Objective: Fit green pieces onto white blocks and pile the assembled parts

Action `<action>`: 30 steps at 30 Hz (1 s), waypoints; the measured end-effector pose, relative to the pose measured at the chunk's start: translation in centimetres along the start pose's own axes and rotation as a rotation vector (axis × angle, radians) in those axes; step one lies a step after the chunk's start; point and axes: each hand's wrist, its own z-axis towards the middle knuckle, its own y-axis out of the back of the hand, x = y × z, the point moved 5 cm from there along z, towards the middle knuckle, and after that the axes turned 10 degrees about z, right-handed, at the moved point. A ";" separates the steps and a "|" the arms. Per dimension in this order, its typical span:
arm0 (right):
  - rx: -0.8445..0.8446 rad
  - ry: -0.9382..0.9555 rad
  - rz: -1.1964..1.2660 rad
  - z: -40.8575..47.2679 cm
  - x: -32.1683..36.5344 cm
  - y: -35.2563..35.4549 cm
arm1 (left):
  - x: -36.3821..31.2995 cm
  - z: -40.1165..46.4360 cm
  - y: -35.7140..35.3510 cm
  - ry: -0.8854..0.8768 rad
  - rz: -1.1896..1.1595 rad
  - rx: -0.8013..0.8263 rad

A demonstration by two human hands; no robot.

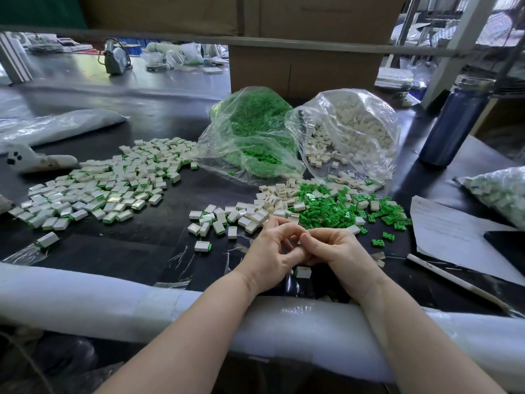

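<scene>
My left hand [270,251] and my right hand [338,251] meet fingertip to fingertip just above the black table [159,251]. Their curled fingers pinch a small part between them, and it is almost wholly hidden. A single white block [303,272] lies on the table under my hands. Just beyond them sit loose white blocks [272,200] and loose green pieces [326,209]. Several assembled white-and-green parts [216,223] lie to the left of my hands. A large spread of assembled parts [108,183] covers the left of the table.
An open bag of green pieces [250,132] and an open bag of white blocks [355,129] stand behind the loose heaps. A dark blue bottle [454,123], papers [454,237] and another bag [502,191] are on the right. White foam padding [85,294] lines the near edge.
</scene>
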 end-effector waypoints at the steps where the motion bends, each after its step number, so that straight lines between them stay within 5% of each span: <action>1: -0.003 -0.003 0.007 0.0 0.0 0.0 | 0.0 0.0 0.0 -0.003 0.001 0.006; 30: -0.089 0.042 0.004 -0.1 0.1 0.3 | 0.0 0.0 -0.5 -0.062 0.107 0.054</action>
